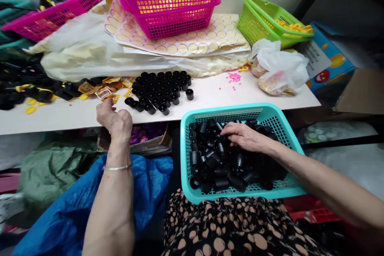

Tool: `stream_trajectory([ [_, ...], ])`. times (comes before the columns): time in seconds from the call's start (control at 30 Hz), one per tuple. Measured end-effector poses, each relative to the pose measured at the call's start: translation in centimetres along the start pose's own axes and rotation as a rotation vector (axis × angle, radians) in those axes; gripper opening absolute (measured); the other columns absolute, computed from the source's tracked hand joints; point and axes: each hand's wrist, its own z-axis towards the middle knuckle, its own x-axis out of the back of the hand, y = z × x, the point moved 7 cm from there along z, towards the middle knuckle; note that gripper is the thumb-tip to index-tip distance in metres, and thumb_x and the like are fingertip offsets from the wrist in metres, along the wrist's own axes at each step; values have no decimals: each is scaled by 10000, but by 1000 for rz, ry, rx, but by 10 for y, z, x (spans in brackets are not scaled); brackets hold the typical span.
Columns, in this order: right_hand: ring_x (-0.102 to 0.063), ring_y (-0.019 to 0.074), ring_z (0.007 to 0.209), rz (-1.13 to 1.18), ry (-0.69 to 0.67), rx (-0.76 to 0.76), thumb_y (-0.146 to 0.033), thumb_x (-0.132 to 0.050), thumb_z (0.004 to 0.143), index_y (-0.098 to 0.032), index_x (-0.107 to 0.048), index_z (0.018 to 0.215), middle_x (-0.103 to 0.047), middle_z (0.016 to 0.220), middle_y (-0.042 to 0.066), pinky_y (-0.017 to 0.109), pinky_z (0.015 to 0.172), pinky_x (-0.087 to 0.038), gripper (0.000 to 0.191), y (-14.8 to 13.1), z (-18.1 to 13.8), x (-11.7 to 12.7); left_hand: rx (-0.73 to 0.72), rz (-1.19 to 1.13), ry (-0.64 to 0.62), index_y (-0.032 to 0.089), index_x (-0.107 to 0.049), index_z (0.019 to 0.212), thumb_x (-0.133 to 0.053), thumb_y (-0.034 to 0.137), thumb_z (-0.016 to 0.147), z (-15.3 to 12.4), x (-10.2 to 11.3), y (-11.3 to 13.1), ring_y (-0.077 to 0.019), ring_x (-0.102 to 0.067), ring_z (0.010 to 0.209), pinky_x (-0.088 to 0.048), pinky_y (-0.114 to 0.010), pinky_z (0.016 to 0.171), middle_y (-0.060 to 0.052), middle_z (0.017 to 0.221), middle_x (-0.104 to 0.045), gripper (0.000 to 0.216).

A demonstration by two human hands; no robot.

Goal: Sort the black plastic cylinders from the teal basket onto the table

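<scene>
A teal basket (189, 192) rests on my lap, full of several loose black plastic tubes (216, 168). My right hand (244, 136) lies inside it, fingers curled down onto the tubes at the back of the heap. My left hand (115, 120) hovers at the front edge of the white table (60, 114), fingers loosely curled, next to small orange packets (103, 93); what it holds, if anything, is hidden. A block of black tubes standing upright (162, 88) sits on the table just right of that hand.
Two stacked pink baskets (171, 8) with yellow parts stand at the back, another pink basket (51, 14) at the left, green baskets (264, 20) at the right. Sticker sheets (192, 42), plastic bags (81, 54) and black-and-yellow parts (27, 88) crowd the tabletop. A blue bag (75, 208) lies below.
</scene>
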Motion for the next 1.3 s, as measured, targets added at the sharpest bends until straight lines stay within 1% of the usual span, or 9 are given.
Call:
stream_trajectory([
  [0.07,-559,93,605,108,22,-41,-110,-471,681,-188,-697,888,-574,881,32,219,531,-483,316,3,0,0,-2,-175,-33,124,-616,939,-523,81,662,-30,3,33,-162,-491,728,-403,-307,688,-39,867,-571,296],
  [0.2,-532,85,453,280,114,-221,-145,-520,648,-155,-700,803,-584,571,-11,186,421,-414,238,17,0,1,-399,-447,-765,227,-646,753,-605,121,643,-121,-40,134,-218,-506,820,-383,-344,771,-45,808,-621,158],
  [0.3,-523,98,426,388,137,-295,-155,-543,627,-129,-695,808,-572,468,-10,197,423,-407,237,23,-2,-1,-589,-209,-982,212,-601,708,-593,129,640,-166,-61,159,-245,-472,815,-353,-371,724,-69,790,-586,108],
  [0.43,-545,128,476,252,108,-326,-139,-497,641,-127,-701,856,-597,520,6,244,485,-433,297,27,-7,3,-657,45,-937,194,-580,753,-532,149,695,-174,-72,154,-258,-465,813,-333,-381,694,-91,796,-572,88],
  [0.53,-595,184,769,-183,45,-114,-103,-463,675,-165,-712,929,-675,844,44,310,715,-459,362,7,-6,7,-614,-19,-923,199,-589,733,-540,164,696,-171,-71,150,-245,-477,786,-342,-367,707,-76,752,-572,71],
  [0.63,-509,224,960,-600,68,113,-220,-481,814,-196,-690,1001,-630,1044,67,358,845,-387,281,-22,-5,0,-393,-266,-838,226,-645,780,-590,153,650,-157,-65,143,-220,-503,767,-366,-332,722,-45,765,-594,158],
  [0.8,-484,245,873,-992,-51,187,-315,-501,848,-138,-655,899,-614,878,112,380,755,-339,239,-36,9,-41,-77,-610,-723,258,-716,877,-635,87,573,-140,-59,129,-188,-522,755,-384,-284,691,-17,793,-613,358],
  [1.07,-479,240,902,-1015,-57,281,-223,-440,861,-148,-605,975,-561,1018,123,371,725,-343,215,-31,20,-61,29,-926,-748,203,-701,922,-678,112,634,-140,-60,131,-142,-520,802,-415,-264,742,-11,827,-552,303],
  [1.3,-470,254,949,-979,-91,307,-72,-489,748,-103,-526,1089,-537,1075,155,384,778,-383,344,-36,28,-79,339,-1285,-642,180,-698,873,-694,72,599,-134,-69,126,-122,-550,790,-447,-241,712,-16,897,-585,295],
])
